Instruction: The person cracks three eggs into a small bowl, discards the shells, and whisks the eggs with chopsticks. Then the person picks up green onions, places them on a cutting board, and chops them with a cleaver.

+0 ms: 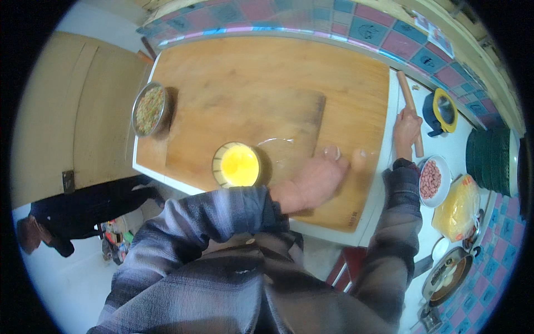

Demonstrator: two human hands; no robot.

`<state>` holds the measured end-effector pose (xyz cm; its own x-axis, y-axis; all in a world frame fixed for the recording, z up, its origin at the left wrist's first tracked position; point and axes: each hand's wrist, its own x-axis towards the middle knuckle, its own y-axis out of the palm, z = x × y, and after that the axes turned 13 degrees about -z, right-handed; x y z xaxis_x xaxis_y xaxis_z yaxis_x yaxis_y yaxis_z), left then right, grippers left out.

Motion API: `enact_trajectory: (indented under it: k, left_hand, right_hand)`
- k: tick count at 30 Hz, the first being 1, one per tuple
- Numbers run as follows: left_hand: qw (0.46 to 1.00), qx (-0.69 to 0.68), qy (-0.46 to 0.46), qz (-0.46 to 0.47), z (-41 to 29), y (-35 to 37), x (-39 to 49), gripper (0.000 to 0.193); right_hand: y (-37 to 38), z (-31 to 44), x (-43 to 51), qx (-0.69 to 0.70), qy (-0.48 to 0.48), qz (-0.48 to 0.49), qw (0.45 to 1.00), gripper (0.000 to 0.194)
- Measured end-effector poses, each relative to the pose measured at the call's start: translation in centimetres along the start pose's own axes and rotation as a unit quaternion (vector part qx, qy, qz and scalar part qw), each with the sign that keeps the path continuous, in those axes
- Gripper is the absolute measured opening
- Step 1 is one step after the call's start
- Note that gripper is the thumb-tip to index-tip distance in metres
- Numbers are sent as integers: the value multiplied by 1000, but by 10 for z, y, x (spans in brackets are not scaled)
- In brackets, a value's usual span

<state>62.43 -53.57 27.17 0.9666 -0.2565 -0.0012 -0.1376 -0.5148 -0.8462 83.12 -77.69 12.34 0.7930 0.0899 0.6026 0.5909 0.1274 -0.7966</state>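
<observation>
My right hand is closed around a wooden rolling pin on the white countertop. Low over the right part of the large wooden board, my left hand is blurred, its fingers curled beside a pale rounded object; whether it grips this is unclear. Another small pale, brownish object, also blurred, lies just to the right. A ribbed bowl of bright yellow liquid stands near the board's front edge, left of that hand. Between them the board has a shiny, wet-looking patch.
A metal bowl of chopped filling stands at the board's left edge. Along the right are a yellow-rimmed container, a white bowl of pinkish nuts or beans, a yellow plastic bag and a pan. A person in dark clothing is at lower left.
</observation>
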Motion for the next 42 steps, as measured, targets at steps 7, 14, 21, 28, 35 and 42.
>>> enact_trajectory:
  k: [7,14,21,28,35,42]
  left_hand:
    - [973,-225,-7,42,2,-43,-49,30]
    - [948,-221,-94,-209,58,-117,-103,17]
    - [893,-295,-225,-254,105,-131,-176,15]
    - [879,-333,-243,-240,120,-128,-240,14]
    - [876,-357,-242,-214,129,-147,-263,18]
    - [932,-280,-124,-196,130,-176,-222,31]
  right_hand:
    - [-41,29,11,138,220,-8,966,27]
    - [-177,153,-76,375,310,105,867,37]
    - [-223,251,-154,351,82,44,932,46]
    - [-217,260,-177,291,-50,72,953,39]
    - [-261,268,-138,745,486,156,429,33]
    - [-289,323,-111,774,449,356,270,40]
